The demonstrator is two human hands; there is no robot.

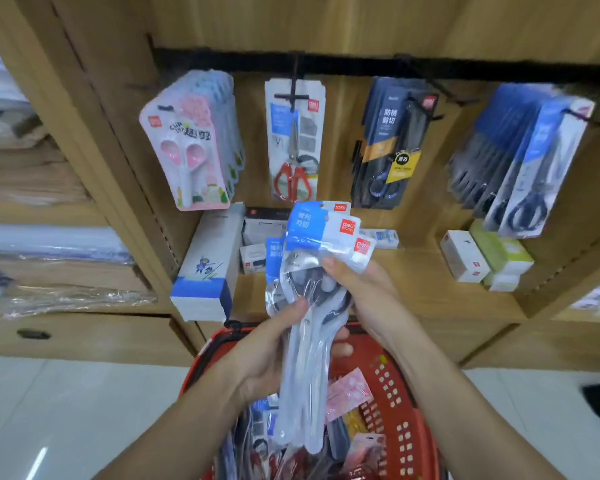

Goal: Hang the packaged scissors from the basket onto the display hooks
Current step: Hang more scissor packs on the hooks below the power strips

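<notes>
A fanned bunch of packaged scissors point(323, 233) with blue-and-white header cards is held up above the red basket point(392, 386). My left hand point(274, 355) grips the lower blister part of the bunch. My right hand point(361, 285) holds it near the black handles, thumb on the front. More packs lie in the basket, pink and red ones among them. On the black rail point(361, 65) four hooks carry hung packs: pink scissors point(191, 143), red-handled scissors point(295, 140), dark packs point(392, 143) and blue-and-white packs point(530, 161).
A wooden shelf point(413, 278) under the hooks bears a tall white-and-blue box point(208, 261), small white boxes point(463, 256) and green boxes point(503, 252). To the left, shelves hold wrapped paper stacks point(49, 244). The floor is pale tile.
</notes>
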